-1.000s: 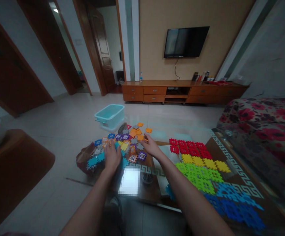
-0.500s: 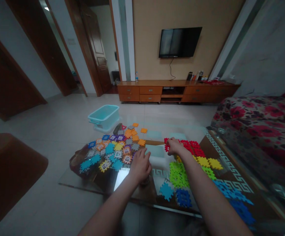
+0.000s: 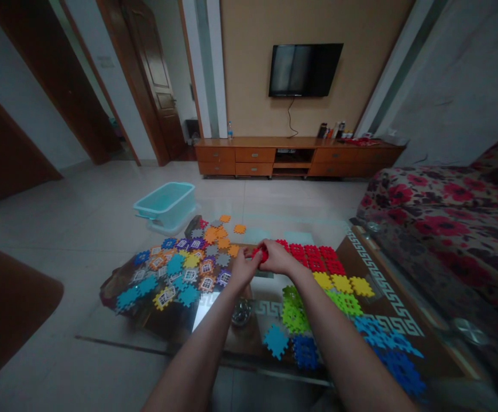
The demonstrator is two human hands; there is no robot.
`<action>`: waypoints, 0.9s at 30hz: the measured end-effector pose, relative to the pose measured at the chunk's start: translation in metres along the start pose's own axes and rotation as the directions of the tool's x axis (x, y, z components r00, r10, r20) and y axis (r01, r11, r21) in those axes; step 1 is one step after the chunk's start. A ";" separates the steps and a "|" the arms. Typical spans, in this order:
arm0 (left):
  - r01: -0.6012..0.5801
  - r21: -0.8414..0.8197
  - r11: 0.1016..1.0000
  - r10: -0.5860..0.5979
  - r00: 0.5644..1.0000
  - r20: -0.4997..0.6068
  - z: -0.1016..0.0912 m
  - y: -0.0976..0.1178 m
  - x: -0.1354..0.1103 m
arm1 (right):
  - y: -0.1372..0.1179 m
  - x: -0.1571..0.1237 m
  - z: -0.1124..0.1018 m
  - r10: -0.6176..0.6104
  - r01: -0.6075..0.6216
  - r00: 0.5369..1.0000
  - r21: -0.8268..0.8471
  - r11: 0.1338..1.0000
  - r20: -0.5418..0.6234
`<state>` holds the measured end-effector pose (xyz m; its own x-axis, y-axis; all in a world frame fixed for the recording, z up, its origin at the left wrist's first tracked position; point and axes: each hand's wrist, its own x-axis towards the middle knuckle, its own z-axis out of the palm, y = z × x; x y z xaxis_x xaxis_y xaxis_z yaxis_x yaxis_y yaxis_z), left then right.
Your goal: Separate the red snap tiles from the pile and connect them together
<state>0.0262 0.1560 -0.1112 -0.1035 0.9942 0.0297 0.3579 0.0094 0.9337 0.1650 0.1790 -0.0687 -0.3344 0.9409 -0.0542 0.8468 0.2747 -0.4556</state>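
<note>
My left hand (image 3: 244,267) and my right hand (image 3: 276,256) meet over the glass table (image 3: 154,326), both pinching a red interlocking tile (image 3: 261,253) at the left end of a joined red row (image 3: 313,257). Behind that row lie joined yellow tiles (image 3: 343,283), green tiles (image 3: 313,306) and blue tiles (image 3: 382,349). To the left of my hands spreads a loose pile of mixed tiles (image 3: 180,266) in orange, grey, purple, teal and yellow.
A teal plastic bin (image 3: 165,203) stands on the floor past the table. A floral sofa (image 3: 446,217) runs along the right. A wooden TV cabinet (image 3: 296,155) and wall television (image 3: 304,70) are at the far wall. A brown stool edge (image 3: 8,309) is at left.
My left hand left the loose pile and came right to meet my right hand at the red row's end. The view has shifted rightward and both hands now grip the red tile.
</note>
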 end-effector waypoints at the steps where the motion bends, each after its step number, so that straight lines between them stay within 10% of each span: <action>1: 0.007 -0.013 1.000 -0.007 1.000 -0.009 -0.004 -0.001 0.006 | -0.005 0.002 0.000 -0.056 0.056 0.998 0.045 0.997 0.000; 6: 0.030 0.020 0.999 -0.025 0.979 -0.204 -0.077 -0.008 0.024 | 0.011 0.011 -0.008 -0.058 0.059 0.993 0.009 0.998 -0.099; 9: 0.086 0.258 0.962 0.057 0.865 -0.499 -0.136 -0.018 0.029 | 0.042 0.018 -0.015 0.092 -0.099 0.993 -0.107 0.989 -0.075; 13: 0.214 0.414 0.885 0.092 0.791 -0.605 -0.187 -0.041 0.033 | 0.067 0.028 -0.017 0.140 -0.131 0.990 -0.214 0.968 0.025; 19: 0.344 0.497 0.797 0.014 0.812 -0.584 -0.209 -0.071 0.038 | 0.040 0.047 -0.015 0.045 -0.033 0.998 -0.264 0.964 0.038; 24: 0.353 0.526 0.774 0.127 0.727 -0.674 -0.202 -0.072 0.042 | -0.019 0.071 -0.003 -0.182 0.187 0.982 -0.140 0.972 0.054; 27: 0.144 0.612 0.778 0.244 0.828 -0.505 -0.187 -0.066 0.051 | -0.020 0.076 -0.009 -0.218 0.222 0.973 -0.044 0.974 0.082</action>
<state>-0.1764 0.1863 -0.1051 -0.4672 0.7708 0.4331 0.8312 0.2160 0.5123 0.1267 0.2468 -0.0558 -0.5432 0.8392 -0.0261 0.7689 0.4847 -0.4170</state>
